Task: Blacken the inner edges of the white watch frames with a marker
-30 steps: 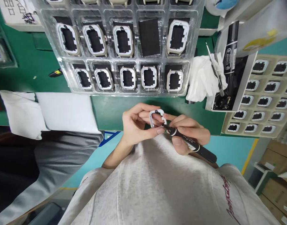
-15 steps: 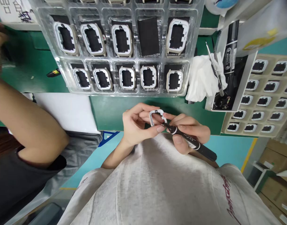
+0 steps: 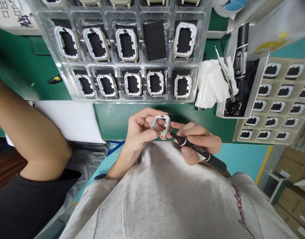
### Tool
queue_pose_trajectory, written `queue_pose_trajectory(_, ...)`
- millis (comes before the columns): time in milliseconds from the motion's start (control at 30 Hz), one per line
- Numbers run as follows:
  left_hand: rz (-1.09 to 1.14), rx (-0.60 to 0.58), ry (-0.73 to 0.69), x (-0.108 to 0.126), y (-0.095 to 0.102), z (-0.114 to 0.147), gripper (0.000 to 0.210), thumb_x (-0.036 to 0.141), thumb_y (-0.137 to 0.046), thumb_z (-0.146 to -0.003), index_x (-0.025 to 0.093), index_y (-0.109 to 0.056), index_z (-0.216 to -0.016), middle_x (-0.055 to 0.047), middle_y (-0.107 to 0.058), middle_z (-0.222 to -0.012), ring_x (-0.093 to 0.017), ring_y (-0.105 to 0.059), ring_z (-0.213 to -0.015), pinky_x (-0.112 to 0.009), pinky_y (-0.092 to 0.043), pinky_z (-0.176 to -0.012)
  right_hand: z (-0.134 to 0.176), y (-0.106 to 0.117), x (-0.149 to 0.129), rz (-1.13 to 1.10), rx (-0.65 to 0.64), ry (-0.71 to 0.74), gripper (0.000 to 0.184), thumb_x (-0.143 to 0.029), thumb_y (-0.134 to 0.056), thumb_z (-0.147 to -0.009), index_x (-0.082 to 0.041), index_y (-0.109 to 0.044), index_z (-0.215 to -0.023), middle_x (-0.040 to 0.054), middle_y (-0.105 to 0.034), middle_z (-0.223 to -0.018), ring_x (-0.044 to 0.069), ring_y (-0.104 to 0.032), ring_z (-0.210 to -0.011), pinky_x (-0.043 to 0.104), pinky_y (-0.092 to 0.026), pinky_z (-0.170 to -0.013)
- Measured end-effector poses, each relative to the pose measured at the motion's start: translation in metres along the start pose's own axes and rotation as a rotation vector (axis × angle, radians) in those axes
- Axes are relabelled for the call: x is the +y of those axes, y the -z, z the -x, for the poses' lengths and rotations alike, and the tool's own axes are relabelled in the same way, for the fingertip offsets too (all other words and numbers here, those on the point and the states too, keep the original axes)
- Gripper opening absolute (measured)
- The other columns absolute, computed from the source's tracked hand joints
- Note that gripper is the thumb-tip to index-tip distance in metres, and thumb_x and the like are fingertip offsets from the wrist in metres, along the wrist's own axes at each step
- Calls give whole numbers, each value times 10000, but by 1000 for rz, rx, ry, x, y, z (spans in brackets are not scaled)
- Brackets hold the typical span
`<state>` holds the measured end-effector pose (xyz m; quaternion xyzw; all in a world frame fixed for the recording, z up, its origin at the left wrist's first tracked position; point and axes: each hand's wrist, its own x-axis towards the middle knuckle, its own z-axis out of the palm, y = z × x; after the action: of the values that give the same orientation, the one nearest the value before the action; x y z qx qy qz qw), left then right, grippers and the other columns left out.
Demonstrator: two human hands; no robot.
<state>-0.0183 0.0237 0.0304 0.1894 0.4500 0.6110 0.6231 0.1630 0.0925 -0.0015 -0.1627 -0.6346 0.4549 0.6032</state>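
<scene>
Between the thumb and fingers of my left hand (image 3: 142,129) is a watch case frame (image 3: 153,123), white and roughly square with a notched inner edge. My right hand (image 3: 200,139) grips a black marker pen (image 3: 195,149), uncapped, its tip pointing up and left. The tip sits close to the frame's lower right corner; whether it touches is too small to tell. Beyond my hands, a clear plastic tray (image 3: 117,100) carries rows of similar frames on black pads. One pocket in its second-nearest row shows only a black pad (image 3: 155,40).
On the right stands a white box (image 3: 258,87) with another marker (image 3: 242,49), tweezers (image 3: 225,74) and a white cloth (image 3: 210,84). Beyond it lies a beige tray (image 3: 298,137) of frames. A co-worker's bare arm (image 3: 42,132) reaches in at the left, by a white sheet (image 3: 70,116).
The frame has turned in my left hand and moved slightly left, away from the marker. The marker tip has shifted from the frame's inner side to outside its lower right corner.
</scene>
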Motion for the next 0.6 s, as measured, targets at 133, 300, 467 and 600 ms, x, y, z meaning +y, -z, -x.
queue_pose_trajectory(133,37,-50,-20,2,-1,-2,562,635,-1179,-843,290,-961,-1231,-36,-968,-956,-295,-937,-700,-345,-810,-608,3,-5,7,26,-20,8,376,-429,-895,-1119,-411,-705,-1443,-55,-816,-1014,170,-724,-651,450,-894,-800)
queue_pose_trajectory(300,75,-59,-64,3,-5,-3,513,624,-1144,-913,259,-992,-1240,-46,-964,-932,-267,-933,-686,-311,-807,-620,5,-5,7,23,25,3,344,-468,-902,-1126,-393,-704,-1397,-63,-799,-983,155,-699,-624,421,-879,-757)
queue_pose_trajectory(467,62,-46,-35,5,-6,-3,573,708,-1130,-897,247,-998,-1211,-53,-955,-899,-268,-925,-666,-311,-803,-607,0,-12,10,-6,30,5,266,-480,-900,-1151,-395,-721,-1327,-76,-795,-986,134,-692,-617,381,-871,-773)
queue_pose_trajectory(600,61,-44,-17,4,-5,-2,562,696,-1137,-892,269,-998,-1229,-49,-962,-926,-276,-937,-695,-319,-815,-622,3,-6,8,-40,27,11,201,-459,-874,-1179,-379,-716,-1275,-89,-777,-971,111,-685,-628,358,-868,-828)
